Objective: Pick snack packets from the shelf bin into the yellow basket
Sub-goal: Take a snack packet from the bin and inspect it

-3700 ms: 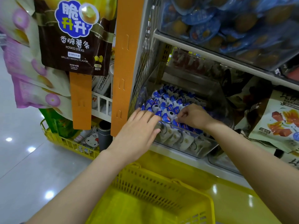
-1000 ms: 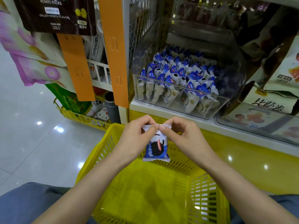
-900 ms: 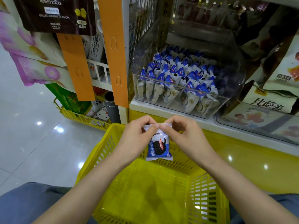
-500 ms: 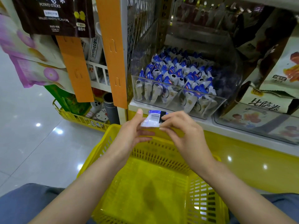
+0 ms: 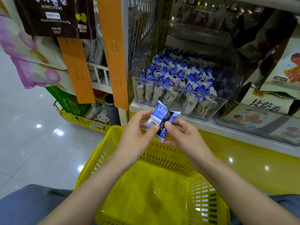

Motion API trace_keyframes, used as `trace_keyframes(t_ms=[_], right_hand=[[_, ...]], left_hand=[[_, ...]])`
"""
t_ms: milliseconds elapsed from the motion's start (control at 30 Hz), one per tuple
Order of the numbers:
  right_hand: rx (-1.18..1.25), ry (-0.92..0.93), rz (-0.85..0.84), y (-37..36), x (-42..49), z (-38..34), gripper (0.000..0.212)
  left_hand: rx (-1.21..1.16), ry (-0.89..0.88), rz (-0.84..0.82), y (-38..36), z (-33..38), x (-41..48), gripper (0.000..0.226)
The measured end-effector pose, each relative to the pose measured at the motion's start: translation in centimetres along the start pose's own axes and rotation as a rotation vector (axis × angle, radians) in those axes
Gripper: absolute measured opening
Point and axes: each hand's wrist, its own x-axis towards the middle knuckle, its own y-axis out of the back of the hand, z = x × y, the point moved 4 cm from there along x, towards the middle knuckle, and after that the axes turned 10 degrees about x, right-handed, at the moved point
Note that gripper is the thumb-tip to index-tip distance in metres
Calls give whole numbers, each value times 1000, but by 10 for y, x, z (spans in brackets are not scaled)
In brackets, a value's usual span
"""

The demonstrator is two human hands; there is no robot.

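One blue-and-white snack packet (image 5: pixel 162 121) is held up between both hands, over the far rim of the yellow basket (image 5: pixel 103 153) and just in front of the shelf edge (image 5: pixel 211 125). Its long axis runs roughly near to far. One crimped end points away toward the clear shelf bin (image 5: pixel 230 75) and the other points down toward the basket. The printed back faces up, with the barcode on the left side.

The left hand (image 5: pixel 138 133) pinches the packet's left edge, thumb laid on the barcode face and fingers curled behind. The right hand (image 5: pixel 183 135) pinches the right side, thumb on the dark band and fingers tucked underneath.

That makes one packet in hand and two hands on it. The bin holds a packed heap of matching packets (image 5: pixel 175 77), too many to count, mostly standing on end in rows. A second yellow basket (image 5: pixel 81 118) sits on the floor, far left.
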Motion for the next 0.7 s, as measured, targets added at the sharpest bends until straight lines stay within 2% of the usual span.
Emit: trace_keyframes(t_ms=[67, 133, 267, 467, 600, 700], right_hand=[[63, -7, 26, 1, 1, 1, 21], [76, -13, 49, 2, 2, 2, 29], [-14, -16, 42, 2, 2, 4, 30], [-20, 33, 46, 2, 3, 4, 37], [-106, 82, 11, -1, 4, 8, 40], [-169, 101, -4, -2, 4, 12, 37]], left_hand=[[280, -162, 78, 0, 5, -5, 39], [375, -222, 60, -3, 7, -10, 41], [220, -147, 24, -3, 4, -10, 28], [116, -115, -34, -4, 4, -7, 15], [223, -138, -36, -6, -1, -8, 26], [339, -166, -14, -5, -4, -8, 23]])
